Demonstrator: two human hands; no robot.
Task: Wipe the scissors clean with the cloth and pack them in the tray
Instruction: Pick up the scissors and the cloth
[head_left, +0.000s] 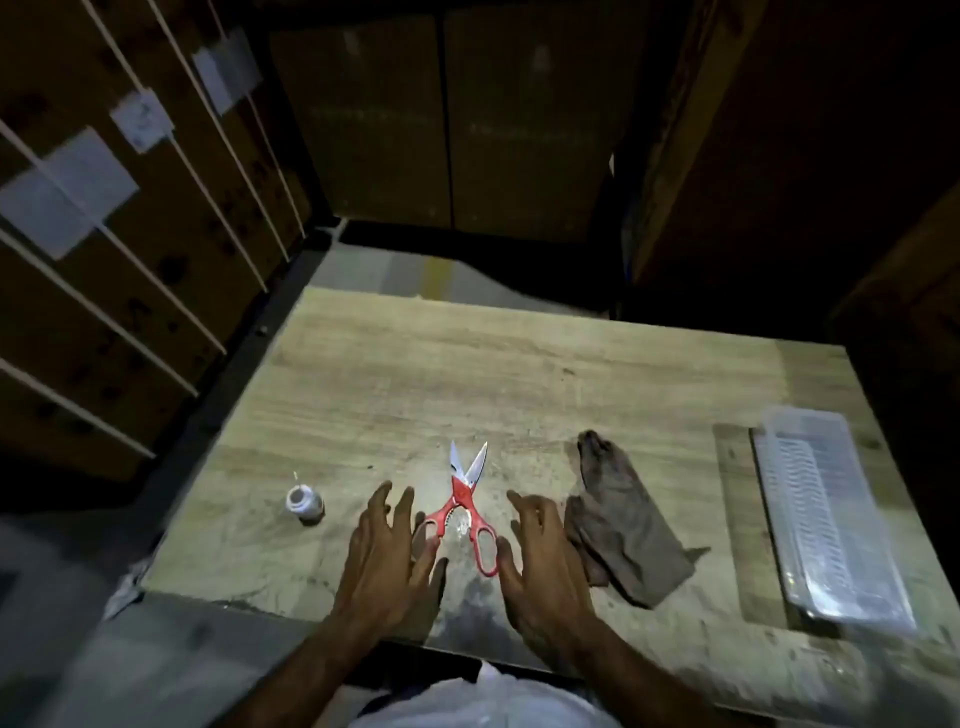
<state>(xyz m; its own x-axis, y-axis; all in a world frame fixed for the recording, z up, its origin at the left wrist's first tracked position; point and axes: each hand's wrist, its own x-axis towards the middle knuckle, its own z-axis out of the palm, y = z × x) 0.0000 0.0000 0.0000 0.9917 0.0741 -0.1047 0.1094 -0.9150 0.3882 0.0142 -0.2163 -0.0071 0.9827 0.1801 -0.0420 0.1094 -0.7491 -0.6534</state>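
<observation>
Red-handled scissors (464, 500) lie on the wooden table (519, 374) near its front edge, blades spread open and pointing away from me. My left hand (387, 556) hovers just left of the handles with fingers spread and holds nothing. My right hand (543, 564) is just right of the handles, fingers spread, thumb close to the right handle loop. A crumpled grey-brown cloth (621, 525) lies to the right of my right hand. A clear plastic tray (826, 514) sits at the table's right side.
A small jar (304, 503) with a white lid stands on the table left of my left hand. Stacked cardboard boxes (130, 249) with straps and labels rise on the left, and dark boxes stand behind and to the right.
</observation>
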